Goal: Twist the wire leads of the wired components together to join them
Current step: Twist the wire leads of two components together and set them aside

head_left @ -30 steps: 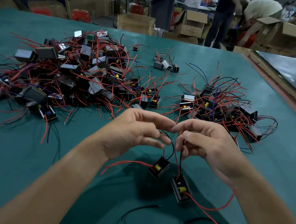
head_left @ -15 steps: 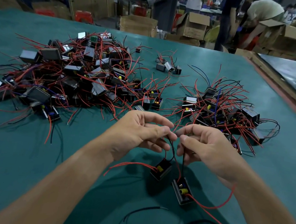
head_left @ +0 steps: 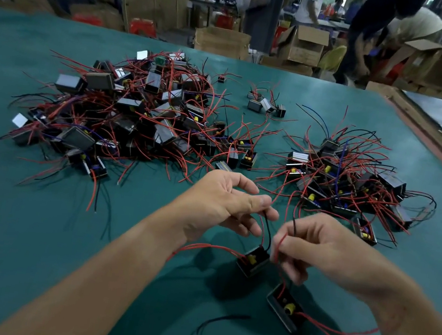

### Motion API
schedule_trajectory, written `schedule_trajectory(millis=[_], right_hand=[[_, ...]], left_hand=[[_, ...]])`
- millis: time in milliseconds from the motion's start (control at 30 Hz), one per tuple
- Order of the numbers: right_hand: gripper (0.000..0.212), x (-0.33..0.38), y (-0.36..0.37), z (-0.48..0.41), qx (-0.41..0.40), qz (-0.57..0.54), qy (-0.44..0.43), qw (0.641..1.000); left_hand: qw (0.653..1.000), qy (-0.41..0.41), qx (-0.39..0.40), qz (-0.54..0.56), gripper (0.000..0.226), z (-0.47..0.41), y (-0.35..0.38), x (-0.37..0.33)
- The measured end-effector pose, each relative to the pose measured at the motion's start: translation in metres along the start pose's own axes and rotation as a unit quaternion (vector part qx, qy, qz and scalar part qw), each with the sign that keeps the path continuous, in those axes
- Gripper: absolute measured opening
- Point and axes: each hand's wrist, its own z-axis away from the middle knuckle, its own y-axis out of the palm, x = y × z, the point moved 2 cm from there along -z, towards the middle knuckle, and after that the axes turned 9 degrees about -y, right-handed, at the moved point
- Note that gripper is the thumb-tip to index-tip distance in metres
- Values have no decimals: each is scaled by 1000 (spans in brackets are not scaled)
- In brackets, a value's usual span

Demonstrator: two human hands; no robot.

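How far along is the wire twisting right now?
Done: nothing I can confirm. In hand: left hand pinches the black lead of the upper component, right hand pinches leads of the lower component; ends apart, untwisted. Left: this twist, plus the big pile.

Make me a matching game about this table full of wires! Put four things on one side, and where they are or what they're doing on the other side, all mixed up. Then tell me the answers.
Things:
1. left hand
2. big pile of parts
3. smaller pile of parts
4. loose black wire

Places or states:
A. lies alone between the forearms
B. on the table's left side
C. pinches a part's black lead
D. beyond the right hand, which holds a red lead

Pairs: 1-C, 2-B, 3-D, 4-A.
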Motion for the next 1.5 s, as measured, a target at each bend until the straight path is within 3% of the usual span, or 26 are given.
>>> schedule_trajectory(millis=[133,567,800,1033,1167,1300,1500], right_hand=[[17,-2,4,0,30,16,5,999],[18,-4,-10,-1,-63,-1,-33,997],[20,-4,-14,-2,-111,3,-54,992],[16,-1,-14,-1,-102,-26,-56,993],[3,0,-14,-2,-126,-9,-68,990],[20,-2,-15,-4,-170,45,-113,978],[20,-6,-17,-6,-205,147,-164,954]], left_hand=[[1000,14,20,-5,28,1,4,0],[1000,29,4,1,37,1,8,1],[999,32,-11,-16,27,0,7,2],[996,65,-6,-65,8,3,9,1],[993,65,-20,-100,10,-1,9,5],[991,62,-12,-118,13,-4,11,9],[989,87,-15,-116,16,-5,11,10]])
